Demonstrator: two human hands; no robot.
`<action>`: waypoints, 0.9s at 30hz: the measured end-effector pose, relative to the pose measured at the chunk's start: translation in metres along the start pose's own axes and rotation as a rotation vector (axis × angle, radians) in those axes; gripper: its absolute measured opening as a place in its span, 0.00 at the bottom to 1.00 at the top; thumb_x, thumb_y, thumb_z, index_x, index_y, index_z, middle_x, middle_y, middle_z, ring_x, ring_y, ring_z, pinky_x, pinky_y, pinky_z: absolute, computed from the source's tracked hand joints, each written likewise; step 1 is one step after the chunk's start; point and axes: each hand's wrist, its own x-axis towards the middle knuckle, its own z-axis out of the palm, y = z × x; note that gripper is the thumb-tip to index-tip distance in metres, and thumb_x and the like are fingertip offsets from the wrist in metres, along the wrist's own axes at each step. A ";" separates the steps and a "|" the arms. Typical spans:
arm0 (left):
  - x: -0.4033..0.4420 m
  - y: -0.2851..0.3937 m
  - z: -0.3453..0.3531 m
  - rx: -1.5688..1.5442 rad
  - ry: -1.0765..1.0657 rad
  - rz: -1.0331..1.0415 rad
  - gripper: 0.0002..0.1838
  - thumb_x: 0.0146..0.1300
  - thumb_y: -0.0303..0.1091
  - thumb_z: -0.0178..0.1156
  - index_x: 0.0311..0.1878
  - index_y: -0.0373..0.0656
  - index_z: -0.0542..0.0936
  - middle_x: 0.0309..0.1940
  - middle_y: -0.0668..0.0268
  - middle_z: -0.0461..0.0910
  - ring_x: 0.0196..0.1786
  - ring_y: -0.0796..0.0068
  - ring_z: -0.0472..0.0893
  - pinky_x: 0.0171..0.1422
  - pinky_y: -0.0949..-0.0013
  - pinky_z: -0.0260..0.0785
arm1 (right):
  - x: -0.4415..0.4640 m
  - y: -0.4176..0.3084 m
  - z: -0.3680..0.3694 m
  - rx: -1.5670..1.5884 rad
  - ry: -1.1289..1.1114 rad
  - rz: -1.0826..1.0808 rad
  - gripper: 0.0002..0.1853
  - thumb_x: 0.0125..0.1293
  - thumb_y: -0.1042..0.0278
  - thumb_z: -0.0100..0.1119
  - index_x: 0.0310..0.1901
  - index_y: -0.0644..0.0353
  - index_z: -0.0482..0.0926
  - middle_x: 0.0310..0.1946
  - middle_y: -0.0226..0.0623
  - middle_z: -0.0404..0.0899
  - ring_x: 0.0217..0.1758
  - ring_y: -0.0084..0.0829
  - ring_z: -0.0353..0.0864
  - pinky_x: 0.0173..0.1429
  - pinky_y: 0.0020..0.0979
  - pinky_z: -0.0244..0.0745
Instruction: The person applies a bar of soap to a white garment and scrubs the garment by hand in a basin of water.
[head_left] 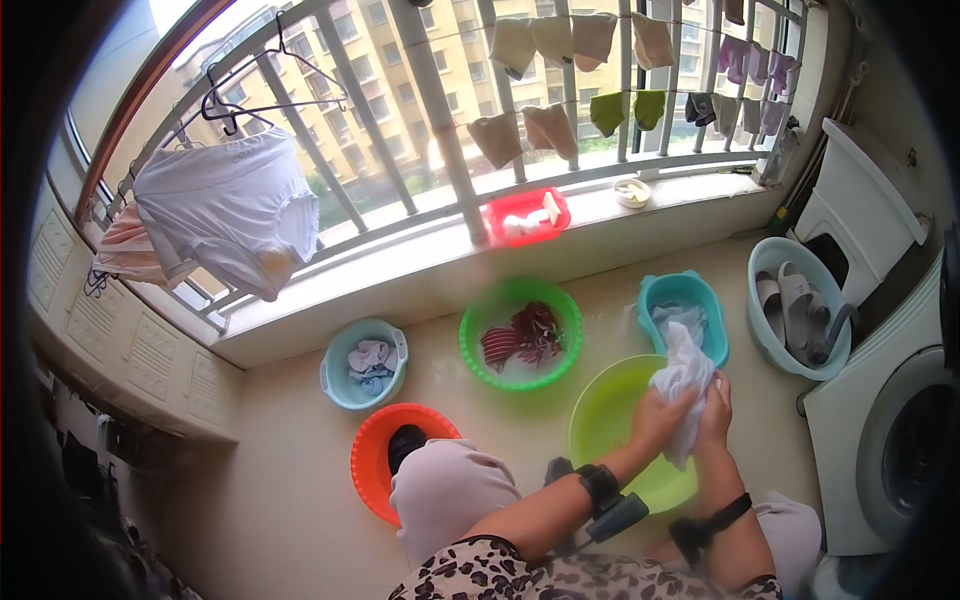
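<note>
A bunched white cloth [688,362] hangs between my two hands, above the right side of the lime-green basin [600,410]. My left hand [660,420] is closed around the cloth from the left. On the other side, my right hand [715,408] grips it too, with the lower end dangling below the fingers. Just beyond my hands, a teal basin [648,300] has pale blue-grey fabric [680,318] in it. The cloth's upper part overlaps that basin's near edge in view, and I cannot tell whether they touch.
A green basin [470,350] holds red striped fabric. Left are a light-blue basin [328,385] with clothes and an orange basin [368,470] with something black. Right, a tub [770,345] of slippers stands near the washing machine [850,500]. Laundry [235,205] hangs along the window bars.
</note>
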 end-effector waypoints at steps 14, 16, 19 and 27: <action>0.004 0.031 -0.017 -0.154 -0.432 -0.230 0.25 0.61 0.48 0.58 0.54 0.38 0.73 0.46 0.65 0.77 0.46 0.76 0.76 0.50 0.69 0.68 | 0.044 0.030 -0.076 0.409 -0.259 0.257 0.28 0.67 0.48 0.41 0.59 0.61 0.67 0.54 0.44 0.72 0.54 0.41 0.74 0.58 0.41 0.71; 0.008 0.033 -0.027 -0.306 -0.496 -0.296 0.27 0.61 0.49 0.57 0.56 0.38 0.71 0.49 0.64 0.76 0.48 0.74 0.75 0.52 0.69 0.67 | 0.035 0.014 -0.066 0.385 -0.405 0.219 0.26 0.67 0.48 0.41 0.58 0.59 0.68 0.52 0.43 0.73 0.53 0.41 0.74 0.58 0.42 0.70; 0.014 -0.011 -0.020 -0.302 -0.302 -0.286 0.28 0.62 0.51 0.55 0.57 0.37 0.70 0.50 0.62 0.74 0.53 0.69 0.74 0.57 0.67 0.64 | 0.037 0.028 -0.048 0.431 -0.428 0.135 0.21 0.70 0.52 0.38 0.55 0.55 0.69 0.48 0.40 0.73 0.50 0.38 0.76 0.57 0.40 0.72; -0.019 0.077 -0.020 0.264 -0.184 0.032 0.30 0.59 0.56 0.54 0.53 0.40 0.74 0.46 0.52 0.78 0.51 0.54 0.77 0.54 0.60 0.67 | -0.022 0.038 0.001 -0.123 -0.051 -0.327 0.22 0.70 0.61 0.41 0.63 0.60 0.61 0.59 0.42 0.65 0.59 0.40 0.69 0.62 0.36 0.64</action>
